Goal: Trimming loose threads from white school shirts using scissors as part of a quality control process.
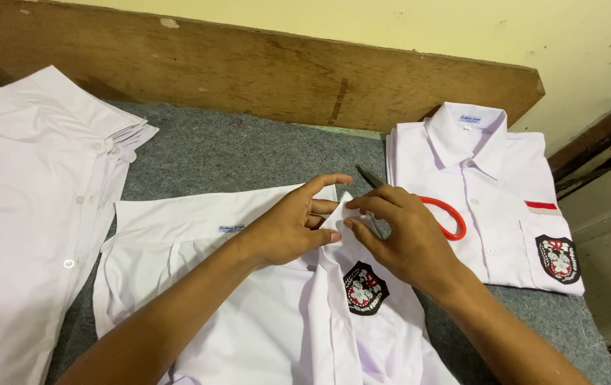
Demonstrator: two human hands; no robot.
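A white shirt (198, 285) lies spread in front of me on the grey cloth table top (248, 153), with a black and red chest badge (364, 287). My left hand (287, 224) and my right hand (405, 232) meet at its collar tip (337, 212), both pinching the white fabric between thumb and fingers. Scissors (419, 203) with red handles lie just behind my right hand, the blades pointing up left; part of them is hidden by the hand.
A folded white shirt (484, 192) with the same badge and a red and white strip lies at the right. A stack of white shirts (27, 207) covers the left. A wooden board (262, 71) runs along the back, against a yellow wall.
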